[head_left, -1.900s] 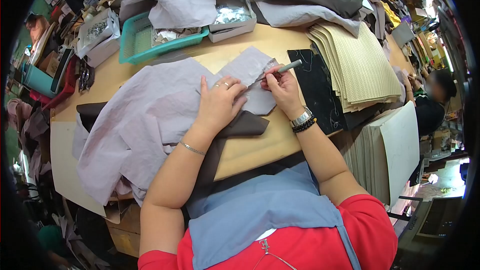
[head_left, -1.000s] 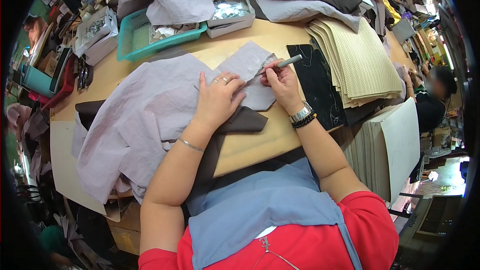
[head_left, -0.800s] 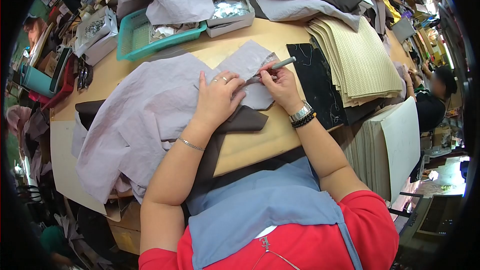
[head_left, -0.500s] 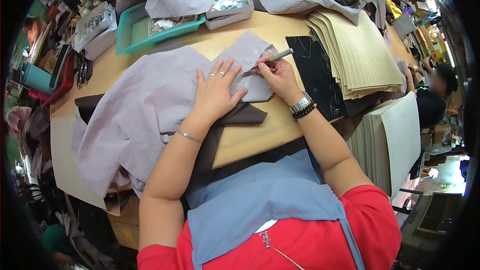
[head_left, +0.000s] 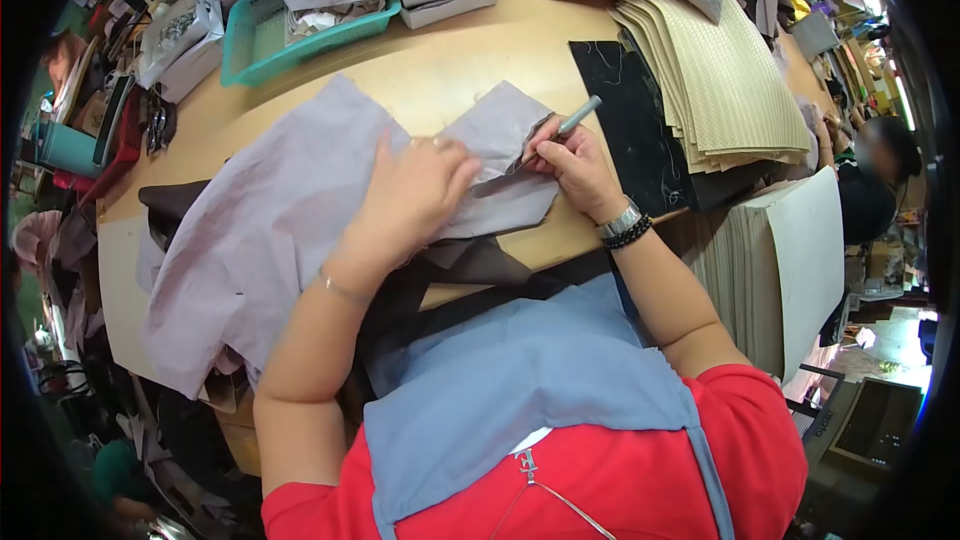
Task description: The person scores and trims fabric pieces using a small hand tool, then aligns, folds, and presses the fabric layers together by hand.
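Greyish-lilac fabric (head_left: 290,170) spreads over the left of the table, with a flap (head_left: 498,120) reaching right under both hands. My right hand (head_left: 578,172) is closed round a silver-grey pen (head_left: 580,114), whose upper end sticks out to the upper right. Beside those fingers the flap's edge is folded up, and the pen's lower end is hard to make out. My left hand (head_left: 420,188) is over the fabric to the left, smeared by motion with its fingers bent. Whether it grips the cloth cannot be seen. Dark brown cloth (head_left: 480,262) lies below the flap.
A teal basket (head_left: 300,58) and a box of shiny pieces (head_left: 450,5) stand at the back. To the right lie a black piece (head_left: 625,110) and stacked cream textured sheets (head_left: 715,90). A tall board stack (head_left: 790,260) stands nearer me. Another person (head_left: 870,180) is at the far right.
My left hand has lifted from lying flat with spread fingers to a bent, blurred pose. The flap has shifted and creased. My right hand moved slightly right and down with the pen.
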`<action>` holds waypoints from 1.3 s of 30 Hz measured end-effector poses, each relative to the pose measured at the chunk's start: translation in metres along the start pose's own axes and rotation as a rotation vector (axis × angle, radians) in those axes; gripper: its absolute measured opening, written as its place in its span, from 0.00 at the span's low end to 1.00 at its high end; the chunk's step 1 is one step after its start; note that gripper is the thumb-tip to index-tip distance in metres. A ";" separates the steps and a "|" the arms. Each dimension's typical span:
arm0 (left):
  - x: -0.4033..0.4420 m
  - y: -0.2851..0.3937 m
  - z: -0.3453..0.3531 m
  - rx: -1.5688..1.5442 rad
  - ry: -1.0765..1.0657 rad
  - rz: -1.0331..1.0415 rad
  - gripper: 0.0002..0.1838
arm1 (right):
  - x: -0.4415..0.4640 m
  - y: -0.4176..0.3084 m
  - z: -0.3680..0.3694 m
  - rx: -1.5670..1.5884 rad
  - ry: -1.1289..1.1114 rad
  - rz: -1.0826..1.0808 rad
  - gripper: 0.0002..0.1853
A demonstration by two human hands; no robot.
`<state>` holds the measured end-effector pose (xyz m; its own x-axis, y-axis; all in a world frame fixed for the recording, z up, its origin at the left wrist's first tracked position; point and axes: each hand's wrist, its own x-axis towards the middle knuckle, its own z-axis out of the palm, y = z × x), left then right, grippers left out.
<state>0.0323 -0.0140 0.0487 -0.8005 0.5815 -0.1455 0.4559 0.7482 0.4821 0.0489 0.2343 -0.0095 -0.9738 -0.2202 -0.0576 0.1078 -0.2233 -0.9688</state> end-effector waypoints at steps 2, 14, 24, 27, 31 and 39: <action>0.020 -0.008 -0.003 0.026 0.010 0.093 0.21 | 0.003 0.001 0.004 -0.075 -0.002 -0.017 0.03; 0.038 -0.046 0.018 0.281 0.196 0.105 0.29 | 0.005 0.002 0.023 -0.113 0.194 -0.070 0.07; 0.039 -0.049 0.024 0.249 0.264 0.133 0.29 | 0.011 -0.001 0.023 -0.207 0.176 0.008 0.06; 0.039 -0.049 0.023 0.241 0.264 0.132 0.29 | 0.012 0.001 0.021 -0.209 0.154 0.004 0.07; 0.037 -0.046 0.018 0.218 0.209 0.112 0.30 | 0.011 -0.002 0.024 -0.102 0.264 0.014 0.07; 0.038 -0.047 0.019 0.206 0.213 0.116 0.30 | 0.010 -0.003 0.026 -0.099 0.278 0.010 0.07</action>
<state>-0.0117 -0.0209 0.0042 -0.7918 0.6035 0.0947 0.6011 0.7420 0.2968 0.0436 0.2082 -0.0011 -0.9917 0.0502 -0.1180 0.1110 -0.1256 -0.9859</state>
